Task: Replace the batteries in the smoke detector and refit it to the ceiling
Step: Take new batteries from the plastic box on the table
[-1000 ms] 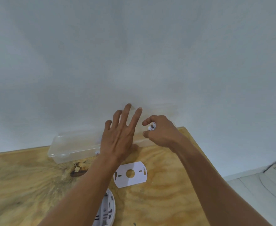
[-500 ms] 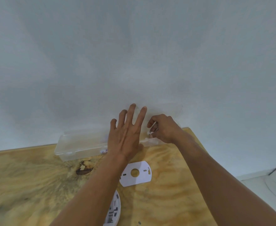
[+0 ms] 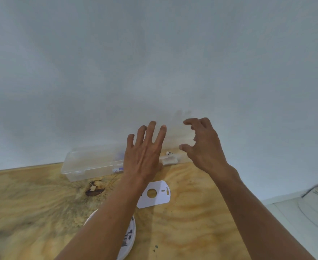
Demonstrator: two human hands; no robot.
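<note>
Surface: plywood table top (image 3: 192, 212), yellow-brown grain with one dark knot (image 3: 94, 189) left of centre; its far edge meets the wall.
Room: plain pale grey-white wall (image 3: 154, 62) fills the upper frame; white floor or ledge (image 3: 295, 218) at lower right, details blurred.
Clear box: transparent plastic case (image 3: 90, 163) lies along the wall on the far edge of the table, lid raised behind the hands; contents faint, a small battery-like item (image 3: 168, 153) shows at its right end.
Left hand: left hand (image 3: 145, 152) flat, fingers spread and extended, palm over the middle of the case; grips nothing visible.
Right hand: right hand (image 3: 201, 145) above the right end of the case, fingers curled in a loose wide claw, thumb apart from the fingers; holds nothing.
Mounting plate: white mounting plate (image 3: 154, 194) with a round hole lies flat on the table, just near of the case.
Smoke detector: smoke detector (image 3: 130, 235) lies on the table at the near edge, inner side up, partly hidden under the left forearm; not on the ceiling.
</note>
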